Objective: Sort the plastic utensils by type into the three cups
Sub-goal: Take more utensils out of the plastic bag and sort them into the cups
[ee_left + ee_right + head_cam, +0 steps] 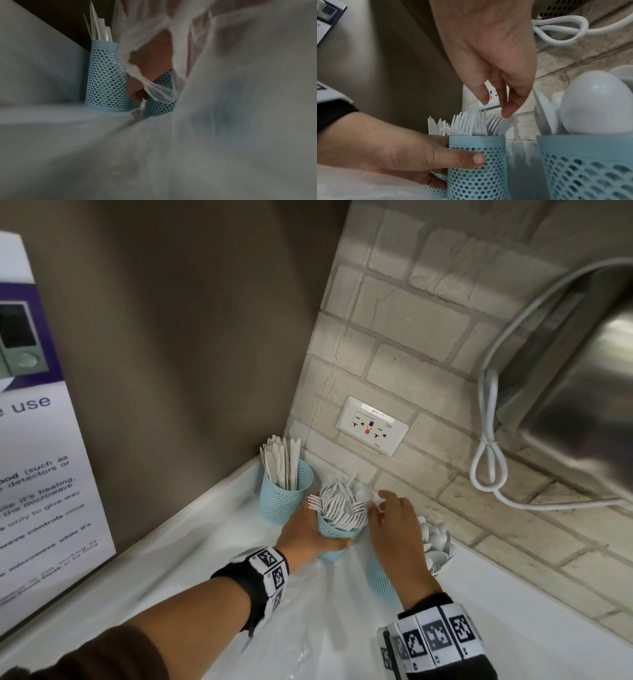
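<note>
Three light-blue mesh cups stand in the counter corner. The knife cup (286, 491) (107, 81) is at the back left. My left hand (317, 529) (419, 155) grips the fork cup (337, 534) (481, 169) (161, 106), thumb across its front. White forks (342, 505) (471, 125) fill it. Above them my right hand (380, 508) (496, 105) hangs with relaxed fingers and holds nothing; one fingertip touches the tines. The spoon cup (380, 580) (587, 169) sits under my right wrist, its spoons (435, 539) (590, 108) pointing up.
A thin plastic bag (308, 628) (223, 94) lies on the white counter (513, 628) under my forearms. The brick wall carries an outlet (372, 425) and a looped white cord (486, 460). A steel appliance (582, 371) hangs at the right, a poster (34, 457) at the left.
</note>
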The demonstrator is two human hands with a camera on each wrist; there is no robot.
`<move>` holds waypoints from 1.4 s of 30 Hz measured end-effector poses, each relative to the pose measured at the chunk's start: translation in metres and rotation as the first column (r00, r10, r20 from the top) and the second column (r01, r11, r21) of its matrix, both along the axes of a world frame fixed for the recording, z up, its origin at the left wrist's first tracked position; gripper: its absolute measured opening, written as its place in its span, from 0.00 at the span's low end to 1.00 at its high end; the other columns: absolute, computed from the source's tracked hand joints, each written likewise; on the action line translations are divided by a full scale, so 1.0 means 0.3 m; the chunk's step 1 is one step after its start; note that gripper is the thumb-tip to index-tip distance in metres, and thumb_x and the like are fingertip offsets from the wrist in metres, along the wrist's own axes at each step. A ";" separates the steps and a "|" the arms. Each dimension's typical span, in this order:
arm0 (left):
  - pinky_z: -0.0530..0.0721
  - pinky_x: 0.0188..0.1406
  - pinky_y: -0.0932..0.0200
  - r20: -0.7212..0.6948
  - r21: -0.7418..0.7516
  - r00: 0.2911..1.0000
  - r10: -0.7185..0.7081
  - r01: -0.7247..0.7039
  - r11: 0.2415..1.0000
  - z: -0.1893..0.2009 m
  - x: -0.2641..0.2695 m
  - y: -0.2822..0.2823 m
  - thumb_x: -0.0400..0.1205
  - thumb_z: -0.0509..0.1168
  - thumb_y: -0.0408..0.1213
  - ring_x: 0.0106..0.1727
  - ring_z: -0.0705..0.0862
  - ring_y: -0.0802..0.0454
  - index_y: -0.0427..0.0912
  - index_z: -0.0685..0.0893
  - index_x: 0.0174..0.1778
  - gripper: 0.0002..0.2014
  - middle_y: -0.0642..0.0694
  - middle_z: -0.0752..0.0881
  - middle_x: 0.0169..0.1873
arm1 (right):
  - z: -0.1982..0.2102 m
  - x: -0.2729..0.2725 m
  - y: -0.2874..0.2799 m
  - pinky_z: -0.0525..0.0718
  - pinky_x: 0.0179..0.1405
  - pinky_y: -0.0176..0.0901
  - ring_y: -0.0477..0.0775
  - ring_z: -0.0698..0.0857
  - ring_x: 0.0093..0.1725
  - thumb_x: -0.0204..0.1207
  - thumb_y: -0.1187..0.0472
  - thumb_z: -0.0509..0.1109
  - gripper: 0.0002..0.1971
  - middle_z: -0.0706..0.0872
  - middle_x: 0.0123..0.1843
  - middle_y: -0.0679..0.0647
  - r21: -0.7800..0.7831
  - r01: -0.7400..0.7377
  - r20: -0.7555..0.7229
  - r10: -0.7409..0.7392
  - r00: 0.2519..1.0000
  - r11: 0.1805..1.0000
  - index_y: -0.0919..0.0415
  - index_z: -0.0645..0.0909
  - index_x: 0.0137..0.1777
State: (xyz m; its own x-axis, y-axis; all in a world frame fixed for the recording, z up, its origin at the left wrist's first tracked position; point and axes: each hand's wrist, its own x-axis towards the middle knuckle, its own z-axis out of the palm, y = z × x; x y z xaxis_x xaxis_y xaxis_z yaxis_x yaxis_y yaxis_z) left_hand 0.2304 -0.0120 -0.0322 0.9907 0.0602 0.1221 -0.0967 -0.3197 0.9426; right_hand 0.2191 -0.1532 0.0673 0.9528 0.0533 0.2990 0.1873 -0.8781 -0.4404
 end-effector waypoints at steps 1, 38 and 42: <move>0.80 0.65 0.54 0.004 0.000 1.000 0.005 -0.005 1.000 0.001 0.000 0.001 0.53 0.80 0.61 0.62 0.80 0.61 0.58 0.72 0.66 0.45 0.62 0.81 0.61 | -0.001 0.004 0.002 0.75 0.59 0.49 0.60 0.81 0.59 0.84 0.58 0.61 0.16 0.82 0.58 0.61 -0.068 0.015 -0.075 -0.021 0.997 0.998 0.64 0.77 0.67; 0.81 0.61 0.59 -0.061 -0.065 0.998 0.024 -0.028 0.997 0.014 -0.022 -0.003 0.54 0.82 0.53 0.59 0.81 0.62 0.57 0.68 0.66 0.45 0.60 0.82 0.58 | -0.060 0.110 0.177 0.74 0.62 0.50 0.62 0.73 0.65 0.66 0.48 0.75 0.22 0.73 0.67 0.52 -0.029 -0.130 -0.039 0.129 0.991 0.991 0.47 0.81 0.61; 0.83 0.60 0.57 -0.054 -0.096 0.999 0.007 -0.012 0.995 0.010 -0.020 0.003 0.54 0.83 0.51 0.57 0.83 0.64 0.61 0.67 0.62 0.44 0.62 0.83 0.55 | -0.064 0.105 0.134 0.68 0.56 0.40 0.60 0.76 0.62 0.65 0.55 0.79 0.26 0.78 0.61 0.53 0.188 -0.109 0.073 0.097 0.993 0.976 0.52 0.78 0.64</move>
State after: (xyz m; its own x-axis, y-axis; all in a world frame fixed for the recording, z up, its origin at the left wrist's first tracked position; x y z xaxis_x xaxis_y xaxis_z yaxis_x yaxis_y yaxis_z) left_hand 0.2244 -0.0111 -0.0290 0.9950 0.0782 0.0624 -0.0430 -0.2283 0.9726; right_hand 0.2507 -0.1129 0.0480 0.9239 0.0858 0.3729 0.3051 -0.7534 -0.5825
